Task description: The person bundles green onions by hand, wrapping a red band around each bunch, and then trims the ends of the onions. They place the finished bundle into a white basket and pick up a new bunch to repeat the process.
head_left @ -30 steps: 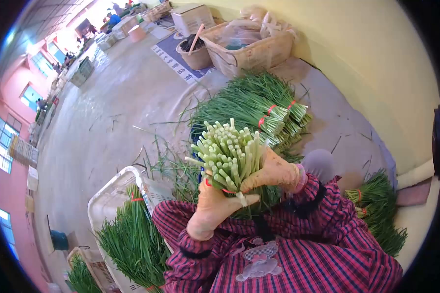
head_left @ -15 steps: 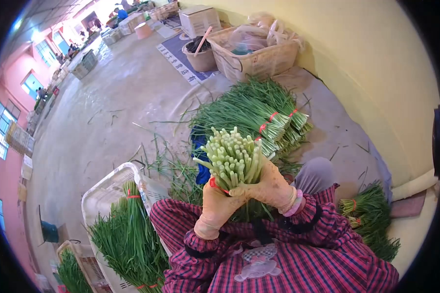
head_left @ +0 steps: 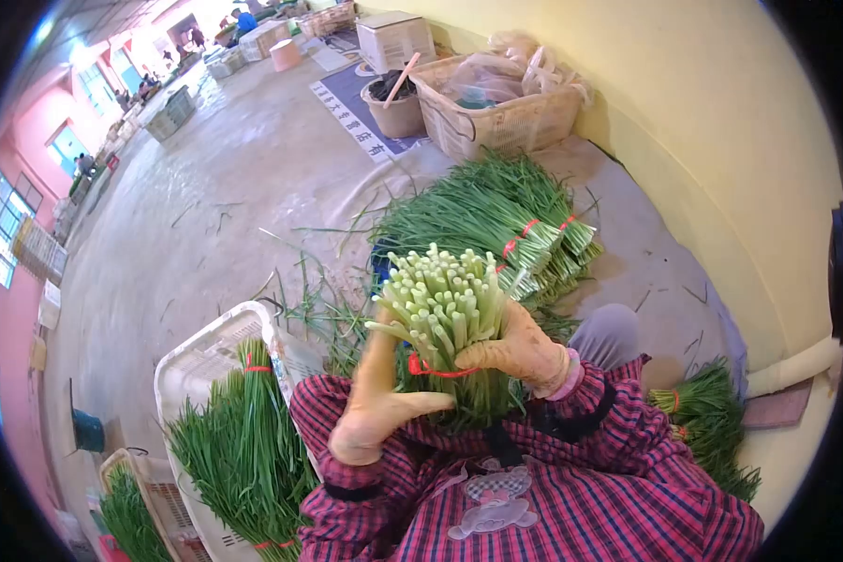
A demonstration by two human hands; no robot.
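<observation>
Now, in front of the pink-checked cloth smock [head_left: 581, 496], the round green-stalk bundle [head_left: 445, 304], likely light but bruisable, is gripped by the right hand [head_left: 526, 352], left hand [head_left: 375, 398] spread loose, and is best held at its thin red band [head_left: 437, 372]

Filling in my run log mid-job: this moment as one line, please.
right hand: holding green bundle; left hand: open beside bundle, fingers blurred, contact unclear; red band: around bundle

A pale basket [head_left: 510, 128] of plastic bags [head_left: 492, 77] stands beside a bucket [head_left: 395, 118].
</observation>
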